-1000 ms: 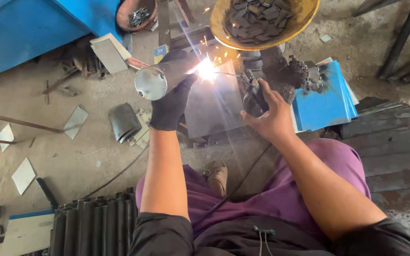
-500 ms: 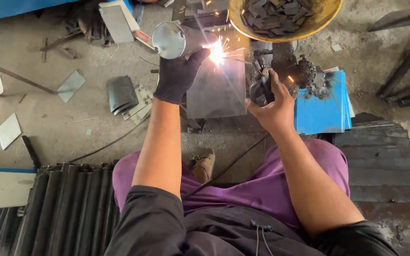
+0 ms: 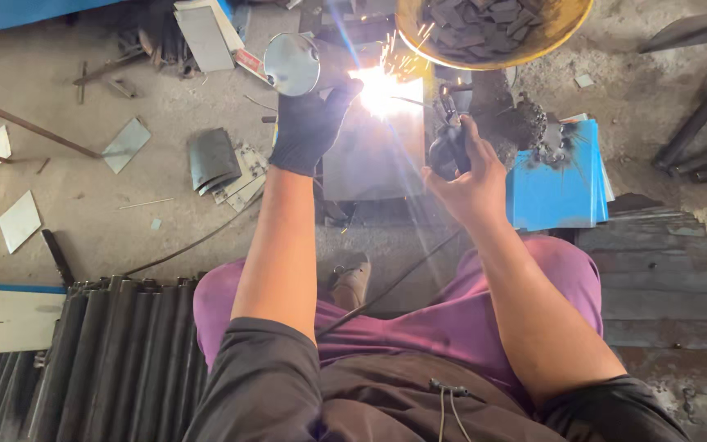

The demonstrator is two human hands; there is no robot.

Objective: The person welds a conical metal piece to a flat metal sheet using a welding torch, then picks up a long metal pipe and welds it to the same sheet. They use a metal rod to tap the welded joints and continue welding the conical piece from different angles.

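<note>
My left hand (image 3: 308, 127), in a black glove, grips a round steel pipe (image 3: 292, 63) whose open end faces me. My bare right hand (image 3: 468, 176) is shut on a black welding electrode holder (image 3: 448, 135) with a thin rod reaching toward the pipe. A bright white arc with sparks (image 3: 378, 86) burns between the two hands, just above a flat steel plate (image 3: 378, 155). A black cable (image 3: 394, 282) runs from the holder down across my purple trousers.
A yellow bowl (image 3: 566, 29) with several dark metal pieces sits at top right. A blue box (image 3: 554, 184) lies right of the plate. Dark steel tubes (image 3: 116, 360) are stacked lower left. Small metal plates (image 3: 124, 143) and rods litter the concrete floor.
The view has shifted down and closer. The arc has grown brighter with more sparks. Both hands keep their grip on the pipe and the holder.
</note>
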